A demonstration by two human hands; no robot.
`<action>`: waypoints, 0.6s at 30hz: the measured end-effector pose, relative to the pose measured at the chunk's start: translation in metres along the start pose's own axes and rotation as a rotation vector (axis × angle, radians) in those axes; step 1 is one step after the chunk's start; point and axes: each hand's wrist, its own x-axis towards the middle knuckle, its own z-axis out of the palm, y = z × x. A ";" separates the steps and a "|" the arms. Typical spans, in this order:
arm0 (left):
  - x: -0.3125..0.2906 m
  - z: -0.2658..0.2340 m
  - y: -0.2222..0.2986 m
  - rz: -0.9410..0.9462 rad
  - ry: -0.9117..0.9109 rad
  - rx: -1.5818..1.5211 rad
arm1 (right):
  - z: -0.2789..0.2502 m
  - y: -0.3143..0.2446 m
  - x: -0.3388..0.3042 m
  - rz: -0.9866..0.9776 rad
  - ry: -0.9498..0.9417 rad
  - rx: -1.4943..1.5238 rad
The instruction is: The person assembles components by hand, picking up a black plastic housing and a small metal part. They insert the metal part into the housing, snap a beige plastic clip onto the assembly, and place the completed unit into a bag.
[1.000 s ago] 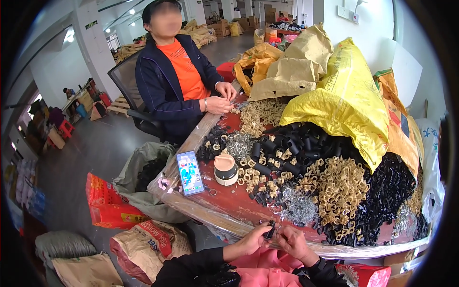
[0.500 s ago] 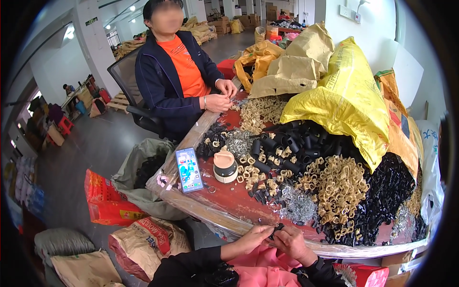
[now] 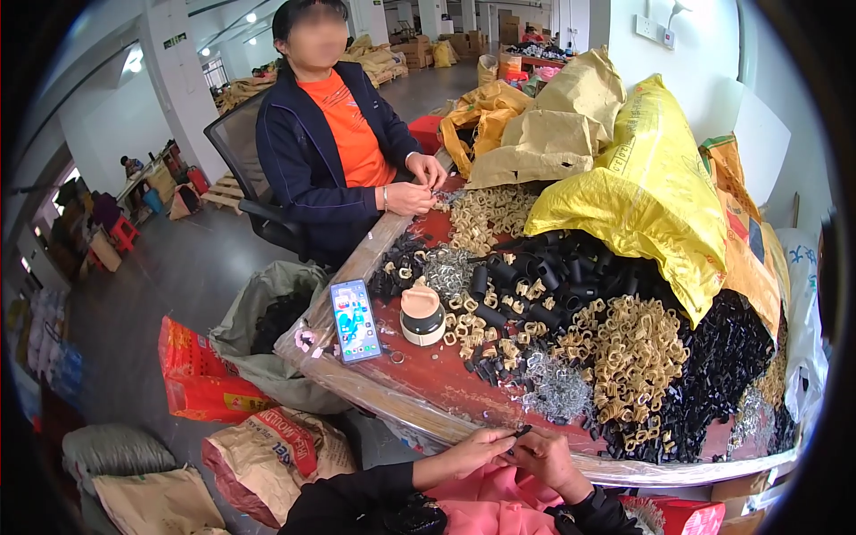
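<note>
Close to the table's near edge, my left hand (image 3: 477, 451) and my right hand (image 3: 546, 462) meet fingertip to fingertip. Pinched between them is a small black plastic part (image 3: 521, 432), mostly covered by the fingers. Just beyond my hands lies a heap of small silver metal pieces, seemingly springs (image 3: 557, 392). Beige plastic rings (image 3: 640, 357) are piled to its right. Farther right spreads a large heap of small black parts (image 3: 731, 357), and black tubes (image 3: 492, 315) lie behind the silver pieces.
The red table (image 3: 419, 379) also bears a lit phone (image 3: 356, 321) and a lidded jar (image 3: 422, 323). A yellow sack (image 3: 642, 192) rests at the back right. Across the corner sits a co-worker (image 3: 334, 143), hands together over the table. Open sacks (image 3: 267, 312) stand on the floor at left.
The whole view has shifted slightly. My fingers have moved a little around the black part, which now shows more above the fingertips. The piles look unchanged.
</note>
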 end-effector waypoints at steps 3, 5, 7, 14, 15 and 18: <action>-0.002 0.001 0.002 -0.025 0.019 -0.042 | 0.001 0.000 0.001 -0.004 0.015 -0.006; -0.002 0.000 0.002 -0.036 0.029 -0.064 | 0.000 -0.002 0.003 -0.012 0.016 -0.006; 0.000 -0.002 0.000 -0.052 0.055 -0.090 | -0.001 -0.003 0.004 -0.017 0.017 -0.007; -0.002 -0.001 0.003 -0.071 0.076 -0.124 | -0.001 -0.001 0.003 0.098 -0.027 0.159; -0.002 -0.001 0.004 -0.072 0.073 -0.128 | -0.001 -0.001 0.003 0.098 -0.028 0.158; -0.001 -0.003 0.002 -0.071 0.067 -0.139 | 0.000 0.001 0.003 0.069 -0.021 0.135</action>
